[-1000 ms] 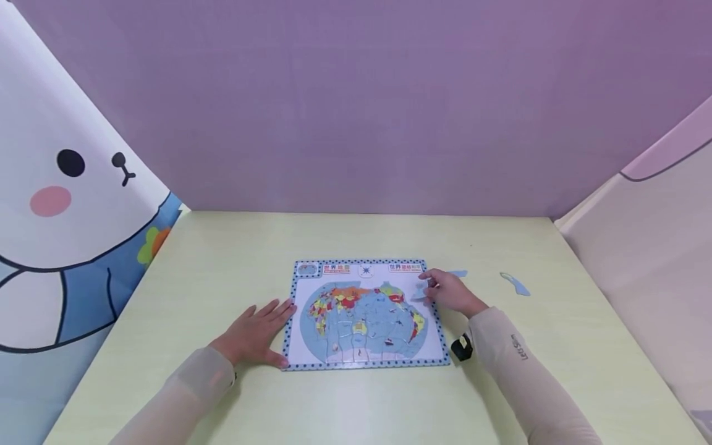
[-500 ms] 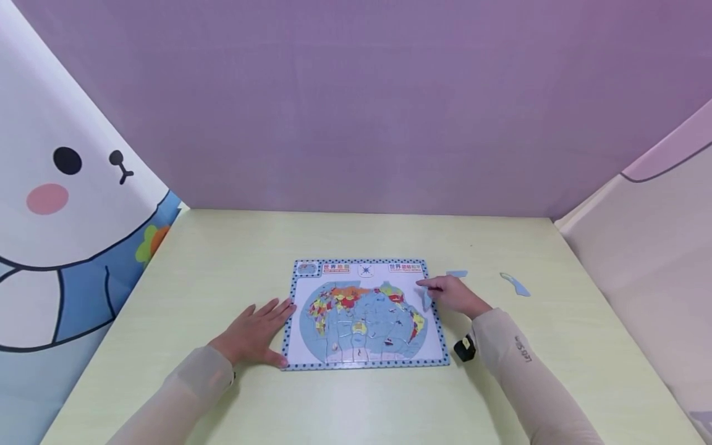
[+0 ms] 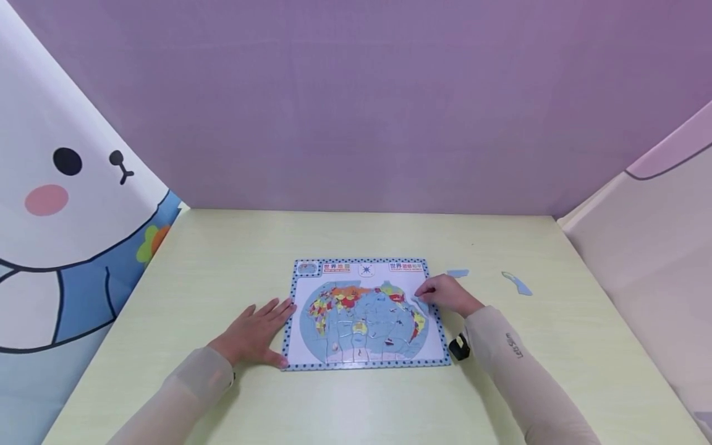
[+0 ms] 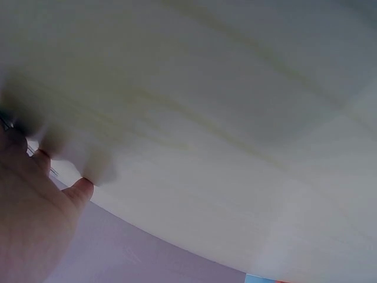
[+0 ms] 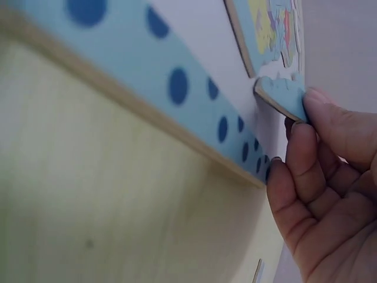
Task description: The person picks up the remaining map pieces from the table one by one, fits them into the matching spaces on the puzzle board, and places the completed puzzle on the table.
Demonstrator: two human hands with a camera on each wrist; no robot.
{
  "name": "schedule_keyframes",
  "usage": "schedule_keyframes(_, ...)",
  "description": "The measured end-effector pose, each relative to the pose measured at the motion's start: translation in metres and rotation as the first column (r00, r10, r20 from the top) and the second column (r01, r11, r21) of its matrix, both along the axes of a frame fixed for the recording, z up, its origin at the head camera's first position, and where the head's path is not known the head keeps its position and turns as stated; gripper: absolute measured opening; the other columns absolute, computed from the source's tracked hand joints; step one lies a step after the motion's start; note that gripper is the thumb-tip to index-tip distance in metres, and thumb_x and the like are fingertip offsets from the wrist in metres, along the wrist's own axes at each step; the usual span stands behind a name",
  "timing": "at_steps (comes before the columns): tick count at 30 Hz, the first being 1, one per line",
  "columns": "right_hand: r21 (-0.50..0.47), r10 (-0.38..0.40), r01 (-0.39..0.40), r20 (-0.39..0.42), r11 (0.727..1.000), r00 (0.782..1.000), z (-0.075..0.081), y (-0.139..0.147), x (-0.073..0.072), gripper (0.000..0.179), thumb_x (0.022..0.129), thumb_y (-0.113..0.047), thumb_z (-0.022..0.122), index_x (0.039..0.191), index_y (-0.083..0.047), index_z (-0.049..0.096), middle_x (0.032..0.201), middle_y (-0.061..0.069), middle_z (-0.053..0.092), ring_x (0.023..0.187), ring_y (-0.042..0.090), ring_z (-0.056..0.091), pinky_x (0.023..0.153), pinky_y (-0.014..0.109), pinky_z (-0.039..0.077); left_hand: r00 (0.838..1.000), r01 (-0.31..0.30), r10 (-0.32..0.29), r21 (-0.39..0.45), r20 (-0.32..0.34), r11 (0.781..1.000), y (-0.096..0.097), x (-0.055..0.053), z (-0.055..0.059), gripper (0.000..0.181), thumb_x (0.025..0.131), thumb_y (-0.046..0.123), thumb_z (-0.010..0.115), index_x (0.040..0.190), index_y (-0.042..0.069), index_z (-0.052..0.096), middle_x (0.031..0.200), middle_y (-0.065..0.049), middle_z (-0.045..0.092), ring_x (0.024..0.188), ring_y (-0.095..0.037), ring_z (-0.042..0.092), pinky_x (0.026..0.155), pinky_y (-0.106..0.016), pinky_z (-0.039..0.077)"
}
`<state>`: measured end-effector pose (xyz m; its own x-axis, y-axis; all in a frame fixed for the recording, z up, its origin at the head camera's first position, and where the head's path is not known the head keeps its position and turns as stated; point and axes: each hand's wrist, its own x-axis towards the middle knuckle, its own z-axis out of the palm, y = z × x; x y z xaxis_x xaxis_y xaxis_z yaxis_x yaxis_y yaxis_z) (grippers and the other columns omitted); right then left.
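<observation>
A world map jigsaw board [image 3: 367, 366] with a dotted blue border lies flat on the table, most of its round map filled with pieces. My left hand [image 3: 253, 337] rests spread beside the board, its fingertips and thumb touching the left border. With thumb and fingers my right hand [image 3: 449, 293] pinches a light blue puzzle piece [image 5: 284, 97] at the gap on the map's upper right edge. In the right wrist view the piece tilts slightly above the white backing, close to the neighbouring pieces. The left wrist view shows only part of the left hand [image 4: 35, 206].
Two loose pieces lie on the table right of the board: a small blue one [image 3: 458, 272] and a longer curved one [image 3: 517, 283]. A purple partition [image 3: 356, 123] stands behind the table, with printed fabric on the left [image 3: 83, 247] and a pale sheet on the right.
My right hand has turned the puzzle piece between its fingers and brought it slightly left and down against the map's upper right edge. The left hand has stayed in place.
</observation>
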<state>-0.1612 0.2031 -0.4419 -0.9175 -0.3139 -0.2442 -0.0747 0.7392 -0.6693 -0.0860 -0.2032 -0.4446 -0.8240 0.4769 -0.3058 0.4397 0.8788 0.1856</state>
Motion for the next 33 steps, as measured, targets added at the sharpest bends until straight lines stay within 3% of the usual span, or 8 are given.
schedule_keyframes(9,0.041,0.0,-0.002,0.042,0.999,0.999,0.0056,-0.0046,0.0007,0.011,0.088,0.0,0.066,0.096,-0.001,0.074,0.095,0.008,0.07,0.083,0.016,0.063,0.08,0.034,0.052,1.0,-0.001,0.001,-0.009,-0.007,1.0,-0.0004,0.0009,0.0016,0.107,0.069,0.062,0.074,0.15,0.006,0.03,0.156,-0.011,0.026,0.142,-0.038,0.019,0.107,-0.065,0.019)
schedule_keyframes(17,0.071,0.05,-0.054,0.058,0.996,0.997,0.0074,-0.0031,-0.0006,0.016,0.084,0.006,0.067,0.098,0.002,0.073,0.099,0.011,0.07,0.085,0.018,0.063,0.078,0.033,0.054,1.0,0.003,-0.004,-0.026,-0.014,1.0,-0.0014,0.0018,0.0012,0.107,0.069,0.063,0.073,0.15,0.006,0.03,0.156,-0.011,0.026,0.142,-0.038,0.02,0.107,-0.065,0.02)
schedule_keyframes(33,0.07,-0.05,0.042,0.102,0.997,0.994,0.0068,0.0026,-0.0006,0.015,0.085,-0.001,0.068,0.099,-0.001,0.074,0.102,0.011,0.07,0.088,0.02,0.062,0.084,0.037,0.05,0.999,0.018,-0.02,-0.046,-0.028,0.999,-0.0008,0.0005,0.0007,0.107,0.07,0.063,0.072,0.15,0.006,0.029,0.156,-0.011,0.025,0.142,-0.037,0.019,0.108,-0.063,0.02)
